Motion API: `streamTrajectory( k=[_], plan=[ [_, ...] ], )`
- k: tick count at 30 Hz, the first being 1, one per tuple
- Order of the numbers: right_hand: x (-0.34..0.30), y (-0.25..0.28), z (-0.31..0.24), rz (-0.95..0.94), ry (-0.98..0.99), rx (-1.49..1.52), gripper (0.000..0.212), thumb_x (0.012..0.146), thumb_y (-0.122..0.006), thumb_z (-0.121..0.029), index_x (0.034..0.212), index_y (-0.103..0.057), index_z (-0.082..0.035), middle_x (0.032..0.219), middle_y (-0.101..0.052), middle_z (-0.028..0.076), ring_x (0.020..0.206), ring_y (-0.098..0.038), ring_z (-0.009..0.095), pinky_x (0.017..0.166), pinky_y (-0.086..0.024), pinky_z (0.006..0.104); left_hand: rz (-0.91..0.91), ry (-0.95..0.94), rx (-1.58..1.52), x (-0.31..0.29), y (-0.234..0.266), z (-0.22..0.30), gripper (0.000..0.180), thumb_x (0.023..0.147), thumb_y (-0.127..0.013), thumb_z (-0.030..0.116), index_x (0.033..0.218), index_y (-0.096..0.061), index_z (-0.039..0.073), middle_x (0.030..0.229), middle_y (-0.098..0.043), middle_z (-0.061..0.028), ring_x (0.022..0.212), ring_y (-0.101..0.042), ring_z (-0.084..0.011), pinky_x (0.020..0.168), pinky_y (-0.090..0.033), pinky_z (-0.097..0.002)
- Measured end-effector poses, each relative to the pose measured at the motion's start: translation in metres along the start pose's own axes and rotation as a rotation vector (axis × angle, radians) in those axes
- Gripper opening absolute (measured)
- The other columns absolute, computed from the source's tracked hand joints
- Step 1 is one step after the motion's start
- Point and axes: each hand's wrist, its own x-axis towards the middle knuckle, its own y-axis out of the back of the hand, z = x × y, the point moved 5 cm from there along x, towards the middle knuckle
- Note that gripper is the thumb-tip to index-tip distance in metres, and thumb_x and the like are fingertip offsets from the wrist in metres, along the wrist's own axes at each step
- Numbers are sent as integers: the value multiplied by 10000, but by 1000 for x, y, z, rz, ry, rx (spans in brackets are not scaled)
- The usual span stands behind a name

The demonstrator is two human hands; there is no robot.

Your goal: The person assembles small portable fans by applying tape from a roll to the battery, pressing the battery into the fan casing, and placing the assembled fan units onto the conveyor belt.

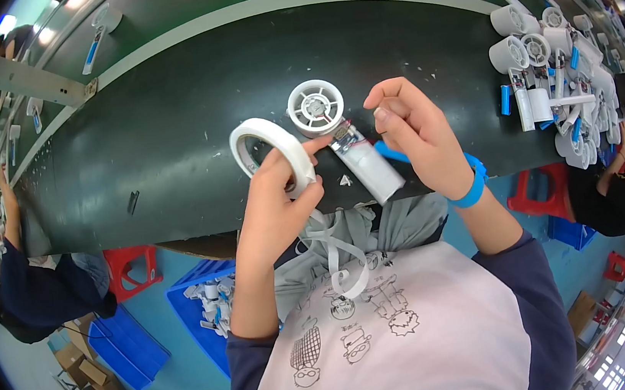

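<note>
Your left hand [274, 199] holds the tape roll [270, 150] upright at the near edge of the table [167, 134], fingers wrapped round its rim and the forefinger stretched out toward the fan unit [346, 152]. A loose strip of tape [339, 257] curls down from the roll over your lap. Your right hand [418, 137] hovers just beside the fan's handle, thumb and forefinger pinched narrow; whether a bit of tape sits between them is too small to tell. A blue wrist strap [473, 184] rings that wrist.

The fan lies flat between your hands, round white head [315, 107] away from you, handle pointing toward your body, with a small circuit board [347, 137] exposed where head meets handle.

To do this well, I'd judge the tape end needs to land square over the board area. Keep the roll low and close, so the free length stays short and does not twist or stick to itself. Steady the handle with the right hand before pressing down, since the fan rests close to the table edge and could slide off. Mind the hanging strip too: it may snag on your sleeve.

A pile of white fan parts [551, 60] lies well apart on your right, and a blue bin [202, 308] sits on the floor below.
</note>
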Motion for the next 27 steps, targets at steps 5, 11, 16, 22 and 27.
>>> streamTrajectory(
  k=[5,11,16,22,27],
  plan=[
    [-25,-16,35,268,-366,1033,121,981,-414,-106,1067,-479,-50,672,-301,-29,542,-273,56,505,-246,226,-62,157,-440,-40,-12,14,395,778,-504,-53,1159,-599,-17,983,-611,-47,626,-511,-44,578,-421,-209],
    [-43,-22,20,369,-65,726,154,964,-377,-69,1075,-481,-42,659,-310,-40,556,-282,40,506,-241,221,-146,179,-351,-59,-28,25,520,752,-541,-29,1272,-541,-17,1202,-567,-157,778,-596,-123,736,-461,-270],
    [-40,-32,3,163,69,-19,196,959,-382,-57,1140,-444,-14,669,-388,-27,604,-317,32,529,-269,199,-273,-27,-49,-49,-29,33,496,766,-569,5,1261,-573,37,1216,-515,-216,1071,-577,-315,883,-451,-336],
    [-35,-21,7,304,-20,453,180,955,-364,-74,1103,-449,-19,651,-391,-10,574,-316,49,512,-261,210,-223,402,-449,-66,-37,0,421,812,-519,18,1230,-573,4,888,-611,-91,706,-584,-129,683,-459,-261],
    [-44,-24,16,406,-7,305,176,946,-374,-85,1081,-462,-14,634,-388,-4,542,-301,49,503,-239,212,-164,289,-273,-67,-36,-2,406,831,-511,25,1232,-568,4,871,-599,-74,722,-565,-101,659,-444,-244]
  ],
)
